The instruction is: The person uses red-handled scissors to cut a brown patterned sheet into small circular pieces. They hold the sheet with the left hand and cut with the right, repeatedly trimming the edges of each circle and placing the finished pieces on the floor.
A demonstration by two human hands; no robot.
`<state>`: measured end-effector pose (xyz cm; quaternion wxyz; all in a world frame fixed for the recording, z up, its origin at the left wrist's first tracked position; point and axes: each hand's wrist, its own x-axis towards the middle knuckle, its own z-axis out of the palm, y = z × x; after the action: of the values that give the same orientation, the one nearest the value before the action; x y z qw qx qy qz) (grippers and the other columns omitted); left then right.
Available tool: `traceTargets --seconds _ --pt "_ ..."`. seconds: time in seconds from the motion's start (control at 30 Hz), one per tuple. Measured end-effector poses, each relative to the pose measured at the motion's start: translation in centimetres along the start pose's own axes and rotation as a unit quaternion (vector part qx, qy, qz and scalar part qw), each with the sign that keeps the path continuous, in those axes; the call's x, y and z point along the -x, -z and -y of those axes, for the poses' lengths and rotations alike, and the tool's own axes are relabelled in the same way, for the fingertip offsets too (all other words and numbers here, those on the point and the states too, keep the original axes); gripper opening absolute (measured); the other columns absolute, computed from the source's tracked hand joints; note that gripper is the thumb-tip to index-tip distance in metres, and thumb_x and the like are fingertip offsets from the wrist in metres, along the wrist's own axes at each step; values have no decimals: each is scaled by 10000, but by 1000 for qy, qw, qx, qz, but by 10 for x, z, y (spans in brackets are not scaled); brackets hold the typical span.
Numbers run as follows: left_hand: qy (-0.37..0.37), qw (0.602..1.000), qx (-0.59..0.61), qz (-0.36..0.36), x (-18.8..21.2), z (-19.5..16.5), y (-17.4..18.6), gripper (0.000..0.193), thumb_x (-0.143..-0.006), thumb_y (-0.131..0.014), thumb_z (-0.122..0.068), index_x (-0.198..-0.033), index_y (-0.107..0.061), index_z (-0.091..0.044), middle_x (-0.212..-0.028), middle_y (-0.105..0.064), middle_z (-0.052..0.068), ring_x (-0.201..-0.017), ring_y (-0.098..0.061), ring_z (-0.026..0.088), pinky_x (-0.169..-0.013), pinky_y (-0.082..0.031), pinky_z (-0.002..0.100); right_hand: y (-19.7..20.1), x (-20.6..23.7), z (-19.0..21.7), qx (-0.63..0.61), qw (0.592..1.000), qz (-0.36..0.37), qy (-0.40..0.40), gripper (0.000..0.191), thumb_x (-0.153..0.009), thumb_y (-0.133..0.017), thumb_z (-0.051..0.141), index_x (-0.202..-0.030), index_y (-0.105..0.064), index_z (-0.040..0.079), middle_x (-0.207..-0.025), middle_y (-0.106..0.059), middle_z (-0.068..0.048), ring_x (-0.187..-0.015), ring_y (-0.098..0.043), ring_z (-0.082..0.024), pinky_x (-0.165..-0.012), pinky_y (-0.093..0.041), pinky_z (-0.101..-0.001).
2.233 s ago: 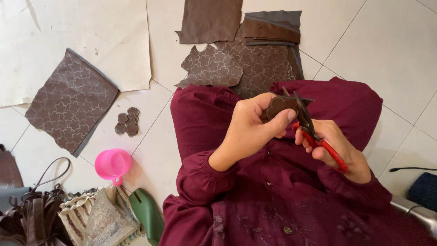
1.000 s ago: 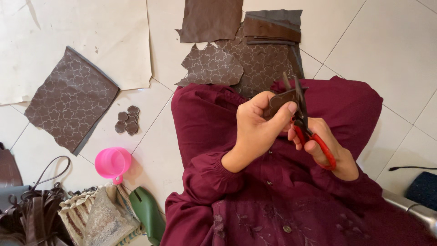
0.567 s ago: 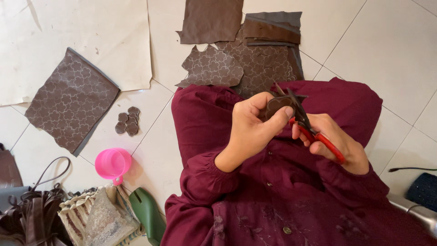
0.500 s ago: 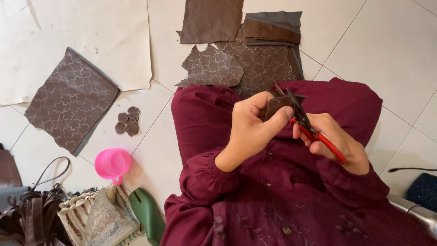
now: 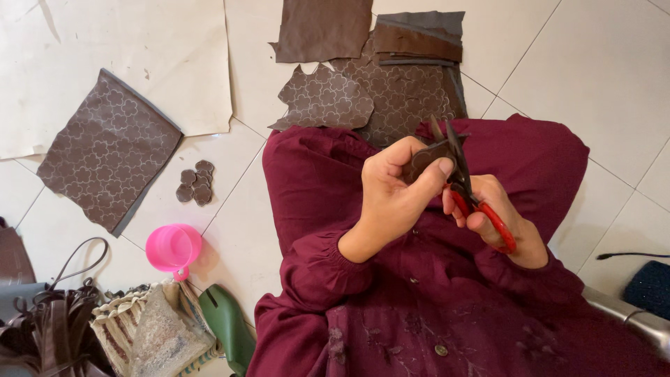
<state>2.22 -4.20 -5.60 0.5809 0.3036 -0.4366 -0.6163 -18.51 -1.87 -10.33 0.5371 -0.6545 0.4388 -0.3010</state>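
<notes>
Scissors (image 5: pixel 481 209) have red handles, the leather piece (image 5: pixel 424 159) is dark brown, the sleeves (image 5: pixel 328 265) are maroon, the cup (image 5: pixel 173 247) is hot pink, and the floor sheet (image 5: pixel 108 157) is brown with pale flower outlines.

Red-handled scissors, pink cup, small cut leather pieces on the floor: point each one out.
Red-handled scissors (image 5: pixel 466 183): head view, pivot area.
Pink cup (image 5: pixel 172 247): head view, inside.
Small cut leather pieces (image 5: pixel 195 187): head view, middle of the pile.
</notes>
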Motion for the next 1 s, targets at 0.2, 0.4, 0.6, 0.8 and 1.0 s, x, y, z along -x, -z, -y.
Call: traceTargets --seconds 0.2,0.4,0.6,0.8,1.0 --pt "-1 996 -77 42 -7 -12 9 159 -964 -711 -52 -837 -617 -34 -725 -560 -87 -679 -457 -20 -581 -354 189 19 0 2 45 999 23 -6 947 -640 -434 1009 -748 -613 86 -571 -557 24 -488 -528 -69 -436 -421 -224" --pt "-16 987 -145 62 -13 -23 15 164 -923 -718 -58 -804 -607 -35 -684 -499 -96 -652 -413 -17 -561 -325 203 34 -3 12 85 995 57 4 944 -667 -409 1014 -732 -607 93 -565 -543 28 -490 -517 -70 -435 -399 -237" --pt "0 985 -156 75 -17 -30 17 155 -911 -712 -63 -804 -604 -30 -683 -502 -91 -657 -414 -10 -561 -336 209 45 -2 15 112 991 78 -17 935 -664 -405 997 -704 -588 82 -523 -493 12 -468 -458 -88 -426 -354 -270" --pt "9 984 -162 71 -19 -28 19 165 -917 -717 -68 -809 -599 -31 -687 -509 -85 -666 -431 -10 -568 -351 208 49 2 -3 84 994 70 -4 843 -736 -474 917 -709 -602 84 -547 -505 27 -466 -471 -68 -431 -363 -231" --pt "67 995 -41 56 -22 -9 22 85 -933 -726 -100 -941 -678 -31 -746 -620 -69 -671 -540 6 -591 -440 195 39 6 -14 -28 996 -88 15 653 -875 -648 680 -966 -699 35 -675 -553 30 -562 -522 -46 -516 -412 -193"
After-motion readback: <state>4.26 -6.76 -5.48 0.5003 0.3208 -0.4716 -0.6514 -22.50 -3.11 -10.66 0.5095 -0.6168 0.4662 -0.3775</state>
